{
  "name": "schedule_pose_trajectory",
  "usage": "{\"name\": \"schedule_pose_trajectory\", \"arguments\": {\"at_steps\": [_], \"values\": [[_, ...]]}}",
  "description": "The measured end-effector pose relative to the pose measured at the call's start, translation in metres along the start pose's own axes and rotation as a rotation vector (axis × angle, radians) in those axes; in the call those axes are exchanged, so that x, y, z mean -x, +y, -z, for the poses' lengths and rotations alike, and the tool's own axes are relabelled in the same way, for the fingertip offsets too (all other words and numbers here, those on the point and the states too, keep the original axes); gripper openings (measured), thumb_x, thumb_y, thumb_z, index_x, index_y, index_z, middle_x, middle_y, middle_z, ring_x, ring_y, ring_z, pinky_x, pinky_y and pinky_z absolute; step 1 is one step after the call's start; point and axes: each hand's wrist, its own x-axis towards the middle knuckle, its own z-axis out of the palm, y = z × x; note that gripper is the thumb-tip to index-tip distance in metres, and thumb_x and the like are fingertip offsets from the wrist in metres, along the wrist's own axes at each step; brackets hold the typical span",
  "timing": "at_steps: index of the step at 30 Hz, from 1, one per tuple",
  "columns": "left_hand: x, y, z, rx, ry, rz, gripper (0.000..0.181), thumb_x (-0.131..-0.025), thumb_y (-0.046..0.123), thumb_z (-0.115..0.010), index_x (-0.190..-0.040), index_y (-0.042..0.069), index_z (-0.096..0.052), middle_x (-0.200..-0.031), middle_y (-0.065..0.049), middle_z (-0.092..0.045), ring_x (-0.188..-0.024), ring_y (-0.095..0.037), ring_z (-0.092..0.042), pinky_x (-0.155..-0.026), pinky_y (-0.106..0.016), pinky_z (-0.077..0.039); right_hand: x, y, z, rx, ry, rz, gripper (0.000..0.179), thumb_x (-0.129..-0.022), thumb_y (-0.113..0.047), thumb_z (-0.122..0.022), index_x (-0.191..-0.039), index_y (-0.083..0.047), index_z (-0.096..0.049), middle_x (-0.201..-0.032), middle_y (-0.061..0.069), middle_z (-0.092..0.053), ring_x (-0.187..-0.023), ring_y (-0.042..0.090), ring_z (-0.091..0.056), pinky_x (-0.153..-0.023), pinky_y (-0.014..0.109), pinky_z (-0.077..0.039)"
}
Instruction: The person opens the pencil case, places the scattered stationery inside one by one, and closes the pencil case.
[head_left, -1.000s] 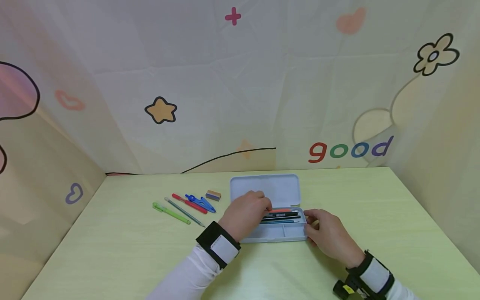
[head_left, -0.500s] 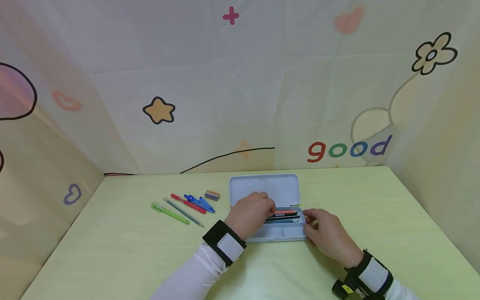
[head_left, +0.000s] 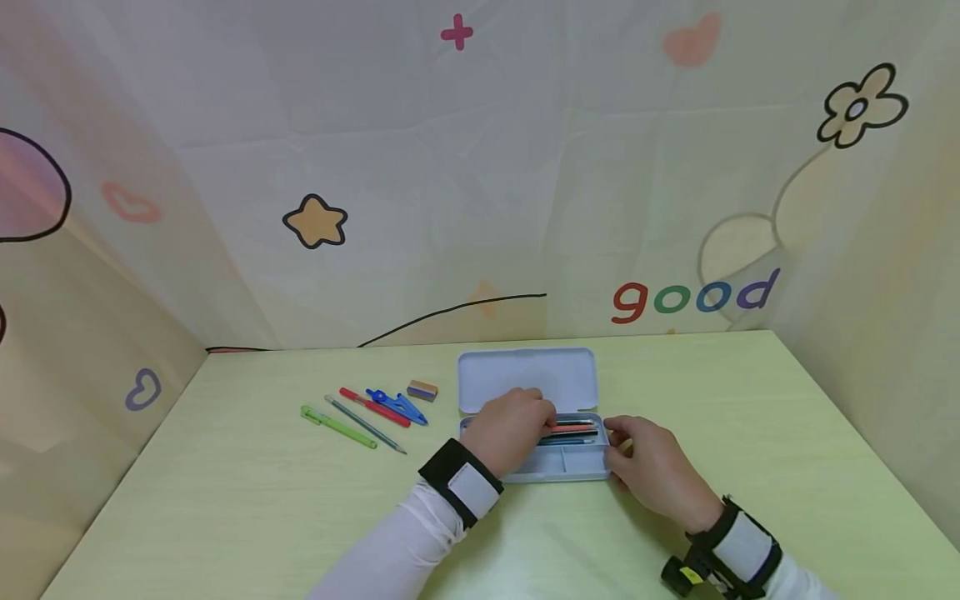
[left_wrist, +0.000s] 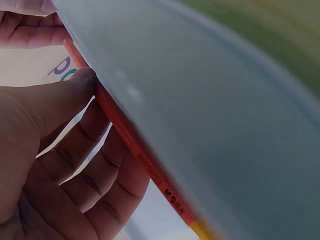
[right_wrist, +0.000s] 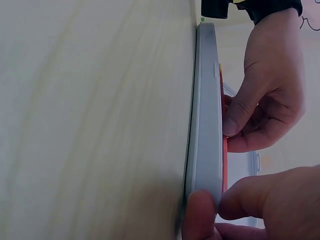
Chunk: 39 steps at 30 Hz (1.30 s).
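Observation:
An open pale blue pencil case lies on the table, with several pens and pencils in its long rear compartment. My left hand is over that compartment and pinches an orange-red pencil between thumb and fingers. In the left wrist view the pencil has a yellow end and runs along the case wall. The right hand grips the case's right end; in the right wrist view, its thumb and finger hold the grey-looking wall. The left hand covers the left part of the case.
Left of the case lie a green pen, a grey-green pencil, a red pen, a blue compass and a small eraser-like block. The raised lid lies back behind the case. A printed cloth wall stands behind.
My left hand has shifted a little to the right over the compartment, and the orange-red pencil now lies nearer the front among the others. The right hand keeps its place on the case end.

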Motion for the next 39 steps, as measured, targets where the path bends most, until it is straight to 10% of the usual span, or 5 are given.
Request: {"name": "schedule_pose_trajectory", "arguments": {"at_steps": [39], "values": [[-0.004, 0.005, -0.009, 0.016, -0.045, 0.004, 0.008, -0.099, 0.018, -0.078, -0.104, 0.019, -0.084, -0.09, 0.005, -0.069, -0.079, -0.009, -0.058, -0.071, -0.022, -0.053, -0.001, 0.002, 0.0, 0.006, 0.004, 0.011, 0.043, -0.1, 0.0, -0.066, -0.141, 0.012, -0.056, -0.103, 0.011, -0.061, -0.073, 0.017, -0.061, -0.061, 0.03, -0.055]]}}
